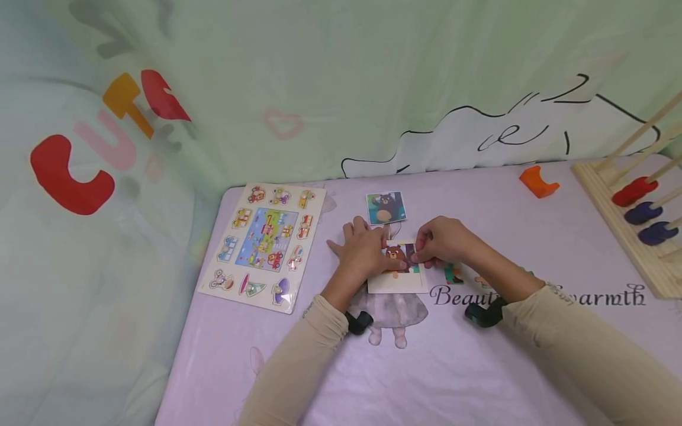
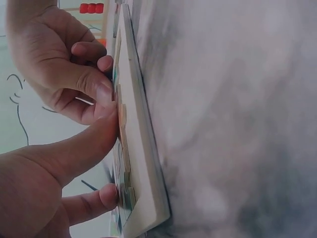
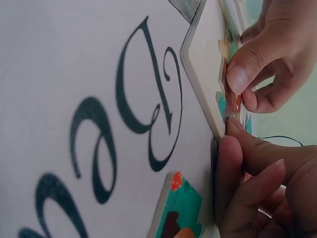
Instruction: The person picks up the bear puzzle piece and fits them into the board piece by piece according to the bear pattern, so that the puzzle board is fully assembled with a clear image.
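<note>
A white puzzle board [image 1: 396, 286] lies on the table with several interlocking bear pieces [image 1: 394, 252] in its tray. My left hand [image 1: 362, 251] rests over the board's left side, its fingers spread and its thumb pressing on the bear pieces. From the right, the thumb and fingers of my right hand [image 1: 444, 239] pinch a puzzle piece [image 1: 411, 257] at the right part of the picture. Fingers partly hide this piece. Just beyond the board lies a bear picture card [image 1: 386, 208]. A loose green puzzle piece [image 3: 181, 208] is on the table near my right hand.
To the left lies a vehicle peg puzzle [image 1: 266, 242]. An orange block [image 1: 538, 181] sits toward the back right. A wooden rack [image 1: 629, 231] with red and blue beads stands at the right edge. More loose pieces [image 1: 482, 281] lie partly under my right forearm.
</note>
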### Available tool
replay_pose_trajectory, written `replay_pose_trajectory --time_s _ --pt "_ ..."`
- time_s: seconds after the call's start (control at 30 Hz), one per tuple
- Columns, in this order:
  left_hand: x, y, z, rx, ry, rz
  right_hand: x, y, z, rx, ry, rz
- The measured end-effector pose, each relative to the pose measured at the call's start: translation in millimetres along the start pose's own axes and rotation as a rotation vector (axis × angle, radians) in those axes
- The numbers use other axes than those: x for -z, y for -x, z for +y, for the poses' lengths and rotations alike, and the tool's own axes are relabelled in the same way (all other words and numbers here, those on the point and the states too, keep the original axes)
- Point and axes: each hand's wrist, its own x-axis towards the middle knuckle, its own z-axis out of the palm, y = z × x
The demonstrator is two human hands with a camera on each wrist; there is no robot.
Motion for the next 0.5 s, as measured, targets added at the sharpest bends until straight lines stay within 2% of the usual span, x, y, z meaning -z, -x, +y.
replay_pose_trajectory --time_s 0.2,0.5 --pt "1.5 0.7 -6.6 -0.027 0.023 -0.005 0.3 2.2 -1.8 -0.002 -0.013 -0.003" --pt "12.5 1.1 -26.6 -0.106 0.017 -0.040 -0.1 2.0 -0.6 -0.008 -0.023 -0.012"
